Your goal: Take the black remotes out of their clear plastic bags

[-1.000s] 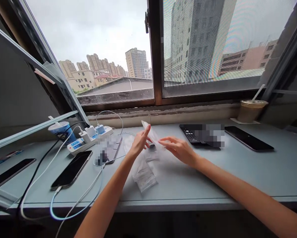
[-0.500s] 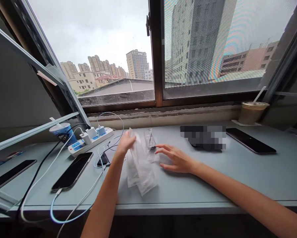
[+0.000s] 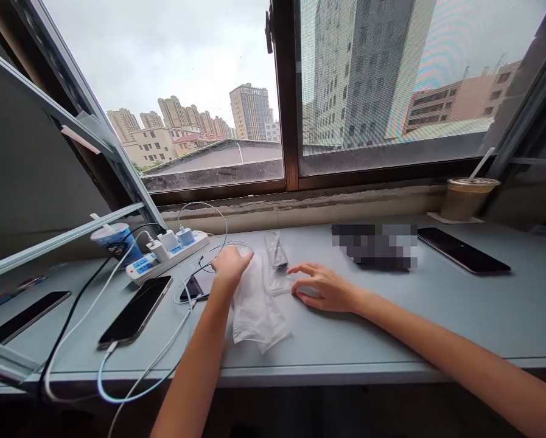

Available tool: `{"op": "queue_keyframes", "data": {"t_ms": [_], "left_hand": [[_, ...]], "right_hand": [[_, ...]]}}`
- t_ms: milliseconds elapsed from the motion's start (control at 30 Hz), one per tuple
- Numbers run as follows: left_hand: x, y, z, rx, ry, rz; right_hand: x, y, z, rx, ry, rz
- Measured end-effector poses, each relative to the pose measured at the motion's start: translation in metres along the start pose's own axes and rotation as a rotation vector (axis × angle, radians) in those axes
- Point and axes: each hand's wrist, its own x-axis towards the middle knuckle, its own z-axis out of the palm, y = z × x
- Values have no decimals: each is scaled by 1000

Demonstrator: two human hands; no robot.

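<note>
Clear plastic bags (image 3: pixel 258 310) lie flat on the grey desk in the middle. My left hand (image 3: pixel 232 264) is at their upper left end, thumb apart from the fingers, with nothing visible in its grip. Another small clear bag (image 3: pixel 277 258) with a dark item inside lies just to the right. Beside that bag, my right hand (image 3: pixel 324 288) rests on the desk with bent, spread fingers and holds nothing. Its fingertips are close to the small bag's right edge.
A power strip (image 3: pixel 181 258) with chargers and cables, a blue cup (image 3: pixel 117 246) and phones (image 3: pixel 136 310) are on the left. A blurred dark object (image 3: pixel 375 248), a large phone (image 3: pixel 464 250) and a drink cup (image 3: pixel 467 201) are on the right.
My left hand has let go of the plastic bags, which now lie flatter, and has opened. My right hand's fingers are slightly more bent. The view has shifted slightly.
</note>
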Motion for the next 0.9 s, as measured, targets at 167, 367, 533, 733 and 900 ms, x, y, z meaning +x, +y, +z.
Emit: {"op": "queue_keyframes", "data": {"t_ms": [167, 367, 533, 733, 900], "left_hand": [[-5, 3, -4, 161, -68, -59], [-3, 0, -1, 119, -168, -4], [3, -3, 4, 65, -154, 16], [4, -4, 1, -71, -37, -4], [4, -6, -4, -177, -3, 16]], "right_hand": [[1, 2, 2, -23, 32, -37], [1, 4, 1, 1, -12, 2], [1, 4, 0, 11, -7, 42], [1, 6, 1, 41, -16, 56], [1, 7, -1, 59, -11, 49]]}}
